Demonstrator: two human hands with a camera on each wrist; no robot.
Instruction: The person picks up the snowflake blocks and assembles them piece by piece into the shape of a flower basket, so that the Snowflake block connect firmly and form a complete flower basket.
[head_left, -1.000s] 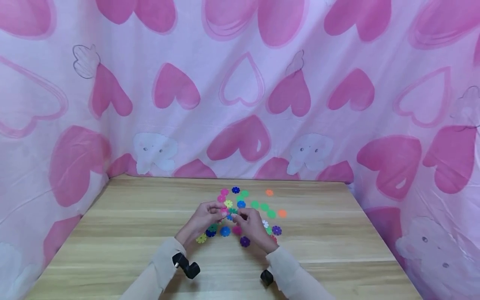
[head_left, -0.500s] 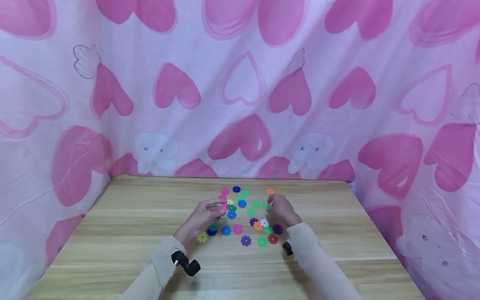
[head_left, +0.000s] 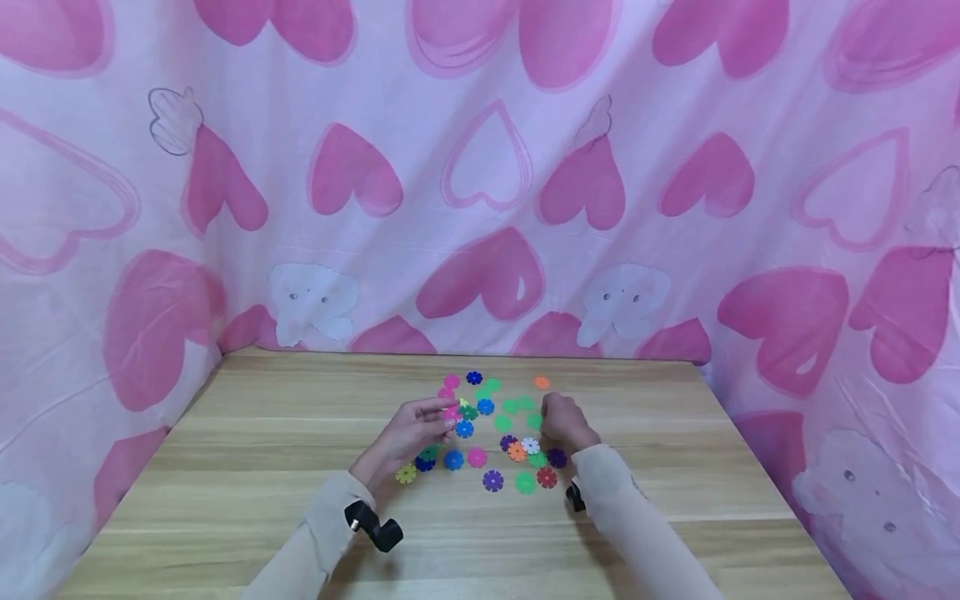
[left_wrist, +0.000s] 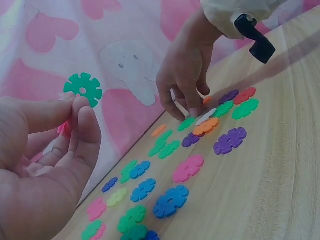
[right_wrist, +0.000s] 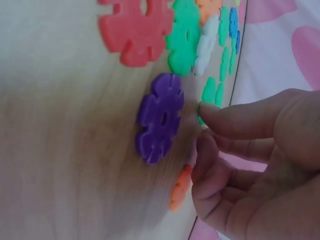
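Note:
Between thumb and fingertips, my left hand point(head_left: 412, 427) pinches a green notched, flower-shaped plastic interlocking disc point(left_wrist: 93, 91), raised above the table. Bits of a pink piece point(left_wrist: 64, 128) show behind those fingers; whether it is joined to the green one I cannot tell. My right hand point(head_left: 567, 423) is lowered to the tabletop on the right, fingers bent. Its thumb and fingertips are at a flat green disc point(left_wrist: 186, 124), and whether they grip it is hidden. Close by lie an orange disc point(right_wrist: 180, 189) and a purple disc point(right_wrist: 161, 120).
Many more discs lie on the wooden table point(head_left: 300, 517), among them a red disc point(head_left: 547, 477), a white disc point(head_left: 530, 446) and a yellow disc point(head_left: 406, 473). A pink heart-patterned curtain point(head_left: 480, 183) hangs behind the table and at both sides.
My right hand has left the left hand and gone right, down to the green discs. The left hand has stayed nearly in place, still pinching its piece.

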